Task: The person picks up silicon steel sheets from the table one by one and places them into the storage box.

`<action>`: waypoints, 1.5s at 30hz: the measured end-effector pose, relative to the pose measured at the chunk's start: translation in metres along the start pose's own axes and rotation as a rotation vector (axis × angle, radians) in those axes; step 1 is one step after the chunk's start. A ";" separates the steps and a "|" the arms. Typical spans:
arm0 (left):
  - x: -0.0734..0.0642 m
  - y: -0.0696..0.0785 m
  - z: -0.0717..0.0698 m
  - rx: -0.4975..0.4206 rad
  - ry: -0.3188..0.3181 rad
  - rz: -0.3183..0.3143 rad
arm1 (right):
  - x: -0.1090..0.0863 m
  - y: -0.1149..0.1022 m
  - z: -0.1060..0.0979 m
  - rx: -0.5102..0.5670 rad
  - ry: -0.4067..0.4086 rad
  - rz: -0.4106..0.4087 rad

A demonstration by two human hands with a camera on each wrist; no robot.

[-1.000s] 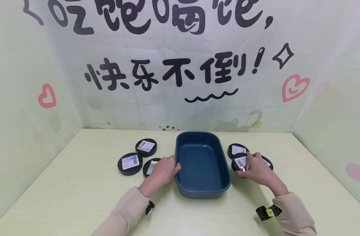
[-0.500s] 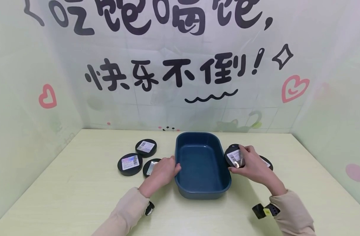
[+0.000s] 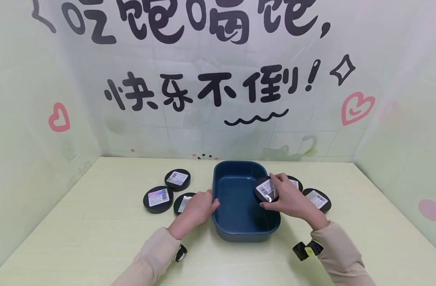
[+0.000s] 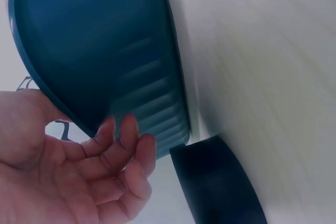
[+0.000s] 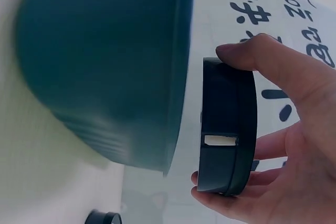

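A dark blue rectangular basin with rounded corners stands mid-table. My left hand holds its left rim, thumb over the edge; in the left wrist view the fingers lie curled by the outer wall. My right hand grips a flat round black container with a white label, raised over the basin's right side. The right wrist view shows thumb and fingers on opposite edges of this container, which has a small pale slot in its side and sits above the rim, apart from it.
Two similar labelled containers, one partly hidden and one nearer, lie right of the basin. To its left are three more: back, outer and one beside my left hand. A printed cloth wall closes the back.
My right hand has lifted the black container off the right group and carried it left over the basin's rim. The left hand keeps its hold on the basin.
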State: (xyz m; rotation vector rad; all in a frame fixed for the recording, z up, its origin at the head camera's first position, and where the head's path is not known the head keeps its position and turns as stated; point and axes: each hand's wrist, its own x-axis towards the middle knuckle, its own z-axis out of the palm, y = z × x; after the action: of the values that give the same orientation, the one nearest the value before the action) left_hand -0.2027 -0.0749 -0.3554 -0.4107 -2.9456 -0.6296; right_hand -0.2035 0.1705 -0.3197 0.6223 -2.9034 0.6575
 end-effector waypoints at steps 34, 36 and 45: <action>0.003 0.000 0.001 -0.002 -0.045 -0.007 | 0.069 -0.032 0.006 -0.109 -0.192 0.003; 0.003 0.000 0.000 -0.005 -0.057 -0.013 | 0.072 -0.034 0.007 -0.109 -0.205 0.011; 0.005 0.001 -0.002 -0.004 -0.077 -0.028 | 0.085 -0.036 0.017 -0.126 -0.248 0.007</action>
State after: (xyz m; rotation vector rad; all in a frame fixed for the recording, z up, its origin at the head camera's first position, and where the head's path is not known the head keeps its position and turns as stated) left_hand -0.2070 -0.0737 -0.3527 -0.4031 -3.0286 -0.6369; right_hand -0.2658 0.1024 -0.3052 0.7253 -3.1438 0.4194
